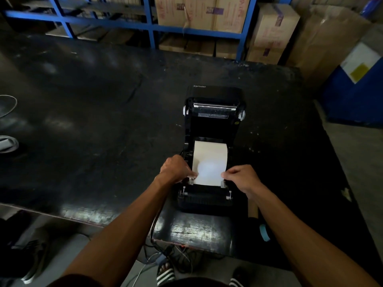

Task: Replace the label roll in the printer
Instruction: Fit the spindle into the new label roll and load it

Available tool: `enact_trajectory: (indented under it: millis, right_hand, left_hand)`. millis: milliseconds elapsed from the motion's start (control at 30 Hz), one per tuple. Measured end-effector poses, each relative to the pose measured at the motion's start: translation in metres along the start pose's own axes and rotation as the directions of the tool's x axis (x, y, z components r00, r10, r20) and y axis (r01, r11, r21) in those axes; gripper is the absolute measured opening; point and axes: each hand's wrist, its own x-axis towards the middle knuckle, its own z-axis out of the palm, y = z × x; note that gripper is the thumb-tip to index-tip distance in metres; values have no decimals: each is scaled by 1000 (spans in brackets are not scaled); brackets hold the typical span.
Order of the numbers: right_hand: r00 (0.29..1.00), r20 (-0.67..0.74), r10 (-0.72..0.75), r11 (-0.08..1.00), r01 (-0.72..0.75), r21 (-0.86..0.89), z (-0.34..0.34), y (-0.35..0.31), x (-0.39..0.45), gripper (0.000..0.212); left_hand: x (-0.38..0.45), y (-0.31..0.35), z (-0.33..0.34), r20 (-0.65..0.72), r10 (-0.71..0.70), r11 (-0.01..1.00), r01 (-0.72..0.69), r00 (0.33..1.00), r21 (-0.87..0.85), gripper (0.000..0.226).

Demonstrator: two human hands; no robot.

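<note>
A black label printer (209,200) stands on the dark table with its lid (214,104) swung up and back. A white label roll (209,154) sits in its bay, and a strip of white paper runs from it toward the front between two grey guides. My left hand (176,169) pinches the paper's left edge near the left guide. My right hand (241,178) pinches the right edge near the right guide. The paper's front end lies just behind the printer's front roller.
The dark table (93,121) stretches left and back. Blue shelving (151,25) with cardboard boxes (199,13) stands behind it. More boxes and a blue bin (356,94) are at the right. Cables (165,253) hang below the table's front edge by my feet.
</note>
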Motion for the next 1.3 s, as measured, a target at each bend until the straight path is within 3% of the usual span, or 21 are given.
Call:
enact_trajectory:
  millis: [300, 467, 567, 633, 700, 800, 867, 933, 1000, 1100, 1300]
  right_hand:
    - [993, 120, -13, 982, 36, -185, -5, -1, 5, 19]
    - [996, 28, -89, 963, 93, -254, 2, 3, -2, 11]
    - [936, -124, -329, 861, 243, -446, 12, 7, -15, 11]
    - [852, -67, -519, 713, 388, -584, 19, 11, -25, 7]
    - [813, 16, -583, 603, 446, -661, 22, 16, -33, 4]
    - [795, 32, -606, 563, 457, -689, 20, 21, -35, 6]
    - [770, 24, -638, 544, 472, -694, 21, 22, -33, 5]
    - [766, 57, -640, 528, 493, -691, 23, 22, -29, 9]
    - [752, 117, -649, 480, 523, -704, 25, 24, -25, 12]
    - [720, 142, -679, 422, 542, -727, 25, 29, -23, 13]
    - [703, 169, -691, 431, 588, -684, 25, 38, -24, 14]
  left_hand:
    - [1, -3, 0, 2, 10, 1000, -10, 1000, -29, 23]
    - [0, 1, -4, 42, 21, 1000, -22, 999, 17, 29]
    - [-1, 0, -3, 34, 27, 999, -28, 999, 22, 28]
    - [-3, 1, -3, 20, 33, 998, -34, 999, 44, 29]
    - [-5, 2, -3, 7, 37, 998, -37, 999, 59, 30]
    - [-10, 0, -1, -34, 59, 995, -56, 998, 81, 25]
    - [-16, -6, 3, -161, 153, 982, -132, 975, 134, 21]
    - [-23, -15, 10, -287, 335, 935, -279, 898, 217, 21]
    - [-31, -22, 17, -249, 506, 841, -409, 826, 354, 21]
    - [-33, -27, 23, -105, 593, 719, -467, 798, 515, 29]
    - [-36, -34, 24, -52, 666, 665, -561, 744, 493, 24]
